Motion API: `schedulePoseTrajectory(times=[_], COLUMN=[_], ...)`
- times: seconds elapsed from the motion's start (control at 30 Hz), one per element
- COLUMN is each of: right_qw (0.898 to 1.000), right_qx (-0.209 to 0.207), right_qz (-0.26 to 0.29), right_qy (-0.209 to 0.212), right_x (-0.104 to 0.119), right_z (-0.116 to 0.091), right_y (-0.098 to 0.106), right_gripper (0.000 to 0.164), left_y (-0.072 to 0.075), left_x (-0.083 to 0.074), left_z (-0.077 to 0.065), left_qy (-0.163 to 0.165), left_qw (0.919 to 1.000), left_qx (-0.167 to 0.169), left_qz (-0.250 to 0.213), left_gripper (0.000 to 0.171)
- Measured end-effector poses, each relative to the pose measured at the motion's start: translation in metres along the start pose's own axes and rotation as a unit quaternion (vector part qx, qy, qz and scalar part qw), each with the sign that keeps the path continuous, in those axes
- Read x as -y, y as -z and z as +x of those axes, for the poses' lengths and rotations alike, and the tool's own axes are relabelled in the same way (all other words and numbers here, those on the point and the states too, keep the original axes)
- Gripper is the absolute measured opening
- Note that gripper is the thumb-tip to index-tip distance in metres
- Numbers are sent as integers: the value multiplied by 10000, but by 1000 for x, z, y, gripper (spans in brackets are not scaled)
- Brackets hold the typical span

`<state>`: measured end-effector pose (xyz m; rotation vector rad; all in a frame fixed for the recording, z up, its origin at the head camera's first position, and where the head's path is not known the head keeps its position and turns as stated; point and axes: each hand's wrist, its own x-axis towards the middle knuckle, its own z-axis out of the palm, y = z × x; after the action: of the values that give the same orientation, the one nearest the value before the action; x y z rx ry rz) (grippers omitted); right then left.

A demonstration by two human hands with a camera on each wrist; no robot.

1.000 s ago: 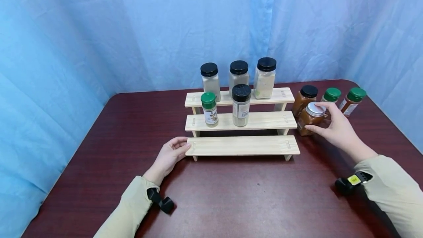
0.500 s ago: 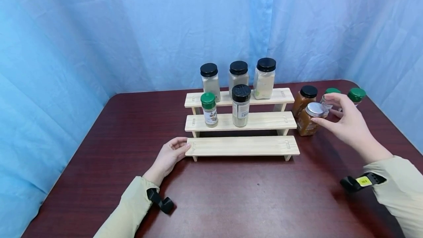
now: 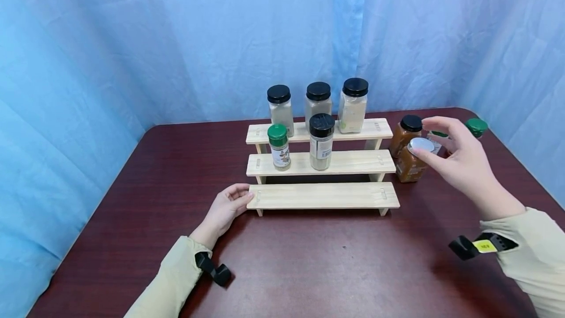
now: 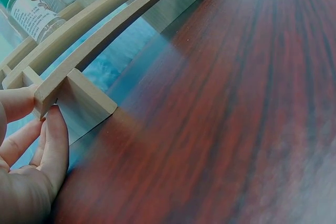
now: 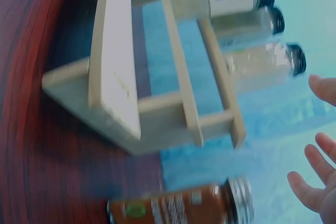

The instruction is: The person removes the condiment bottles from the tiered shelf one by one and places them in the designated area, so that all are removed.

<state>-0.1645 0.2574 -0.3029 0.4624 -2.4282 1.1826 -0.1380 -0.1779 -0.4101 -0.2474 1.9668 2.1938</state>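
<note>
In the head view my left hand [image 3: 224, 208] pinches the left end of the lowest board of a three-tier wooden rack [image 3: 324, 196]. The left wrist view shows thumb and fingers on that board's corner. My right hand [image 3: 470, 166] hovers at the right with thumb and fingers spread, nothing visible between them. It is nearest a silver-lidded jar of brown powder [image 3: 411, 165], whose lid the thumb partly overlaps in view. Behind the hand, a green-capped jar [image 3: 437, 144] is mostly hidden. In the right wrist view the silver-lidded jar [image 5: 176, 205] stands apart from the fingers.
A black-lidded brown jar [image 3: 402, 139] and another green-capped jar [image 3: 476, 125] stand right of the rack. The middle tier holds a green-capped jar [image 3: 280, 153] and a black-capped jar [image 3: 321, 146]. Three black-lidded jars [image 3: 353, 109] stand on the top tier. Blue curtains [image 3: 247, 38] surround the table.
My right hand has come away from the silver-lidded jar, shifting right and then rising slightly with fingers spread. That jar stays beside the rack. My left hand keeps its place on the board.
</note>
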Motion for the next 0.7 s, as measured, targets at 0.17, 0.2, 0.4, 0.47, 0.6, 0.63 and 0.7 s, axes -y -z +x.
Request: schedulePoseTrajectory(times=[0.17,0.2,0.4,0.47,0.6,0.63,0.7], right_qw=[9989,9983,9934,9923,9901,9897,9891], right_qx=[210,257,474,552,660,685,719], right_qz=[285,348,576,611,696,704,758], right_qy=[312,399,866,928,1020,1040,1038], right_x=[15,18,35,40,45,46,49], right_z=[4,5,11,12,15,16,17], right_y=[-14,-17,-35,-40,-49,-51,-55], right_gripper=[58,59,61,61,61,61,61], left_y=[0,0,0,0,0,0,0], left_x=[1,1,1,2,1,1,0], left_z=[-1,-1,0,0,0,0,0], left_qy=[-34,-40,-19,-17,-15,-19,-22], left_qw=[10000,10000,10000,10000,10000,10000,10000], left_qx=[21,24,6,2,13,18,41], left_qz=[-44,-51,-27,-30,-51,-59,-68], left_gripper=[24,24,24,24,25,25,26])
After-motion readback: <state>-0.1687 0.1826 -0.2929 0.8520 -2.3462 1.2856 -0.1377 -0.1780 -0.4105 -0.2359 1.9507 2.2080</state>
